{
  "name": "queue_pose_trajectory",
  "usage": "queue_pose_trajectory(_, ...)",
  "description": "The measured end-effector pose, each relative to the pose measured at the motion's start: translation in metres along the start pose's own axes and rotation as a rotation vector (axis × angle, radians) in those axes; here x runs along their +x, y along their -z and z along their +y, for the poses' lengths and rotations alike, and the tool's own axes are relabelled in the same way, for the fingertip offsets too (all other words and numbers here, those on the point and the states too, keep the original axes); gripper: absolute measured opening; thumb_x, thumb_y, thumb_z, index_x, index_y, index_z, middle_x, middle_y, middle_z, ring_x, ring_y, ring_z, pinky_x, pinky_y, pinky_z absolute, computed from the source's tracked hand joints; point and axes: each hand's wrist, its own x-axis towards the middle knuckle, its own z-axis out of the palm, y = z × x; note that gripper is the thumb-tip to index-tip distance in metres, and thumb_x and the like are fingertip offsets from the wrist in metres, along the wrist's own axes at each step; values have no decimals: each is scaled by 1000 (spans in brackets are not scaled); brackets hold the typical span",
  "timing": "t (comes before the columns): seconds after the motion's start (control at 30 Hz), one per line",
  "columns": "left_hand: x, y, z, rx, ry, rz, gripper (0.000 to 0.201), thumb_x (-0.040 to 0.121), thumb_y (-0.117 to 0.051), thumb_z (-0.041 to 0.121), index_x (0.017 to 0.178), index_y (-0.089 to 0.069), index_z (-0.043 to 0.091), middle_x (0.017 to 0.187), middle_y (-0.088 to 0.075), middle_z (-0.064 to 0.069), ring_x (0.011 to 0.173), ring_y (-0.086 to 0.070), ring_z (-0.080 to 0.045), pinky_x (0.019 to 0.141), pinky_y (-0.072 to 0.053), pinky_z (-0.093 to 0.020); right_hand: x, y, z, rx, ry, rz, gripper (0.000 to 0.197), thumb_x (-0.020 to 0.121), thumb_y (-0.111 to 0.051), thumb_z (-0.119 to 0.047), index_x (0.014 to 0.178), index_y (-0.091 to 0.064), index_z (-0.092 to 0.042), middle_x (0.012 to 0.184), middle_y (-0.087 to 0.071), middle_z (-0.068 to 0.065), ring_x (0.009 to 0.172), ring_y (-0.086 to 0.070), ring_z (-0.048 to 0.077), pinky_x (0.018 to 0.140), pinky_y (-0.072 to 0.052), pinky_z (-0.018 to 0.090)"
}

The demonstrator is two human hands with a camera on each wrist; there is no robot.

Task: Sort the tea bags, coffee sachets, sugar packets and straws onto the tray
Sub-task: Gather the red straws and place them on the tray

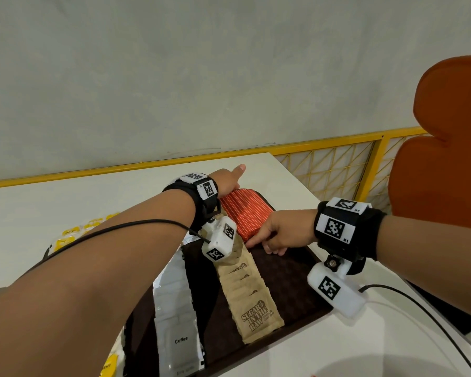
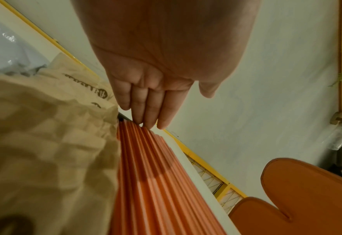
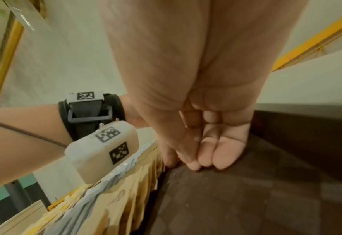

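Red straws [image 1: 245, 213] lie packed side by side at the far end of the dark brown tray [image 1: 288, 278] on the white worktop [image 1: 65, 205], with the brown sugar packets [image 1: 252, 297] overlapped in a row just beside them and the white coffee sachets [image 1: 176, 308] in a row further left. Left hand [image 1: 227, 179] is flat, fingers [image 2: 145, 109] straight and together, tips touching the straws' far ends; right hand [image 1: 280, 231] is also released, straight fingers [image 3: 222, 154] down on the tray at the straws' near ends, probably touching them. Yellow tea bags [image 1: 74, 235] sit at the left, partly hidden by the forearm.
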Motion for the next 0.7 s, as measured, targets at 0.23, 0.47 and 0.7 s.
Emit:
queue_pose_trajectory(0.23,1,18,0,-124,6,98,71,101,-12,49,120,-61,2,128,-60,-12,119,-54,-26,107,-34,-33,-1,-1,1,-15,13,6,42,95,-49,0,133,-55,-16,80,-58,-8,65,-58,-3,71,-52,12)
queue_pose_trajectory(0.47,-2,13,-9,-107,13,65,72,101,-13,51,118,-63,3,124,-62,-12,115,-57,-24,106,-35,-35,2,-2,0,-43,15,3,44,95,-48,1,136,-52,-16,78,-57,-9,69,-57,1,68,-51,10)
queue_pose_trajectory(0.7,-7,12,-4,-129,-35,34,71,101,-13,50,119,-63,4,125,-62,-12,115,-57,-23,105,-36,-34,-9,16,6,-37,7,19,25,92,-56,-1,113,-69,-8,79,-65,-5,65,-61,-2,70,-53,15)
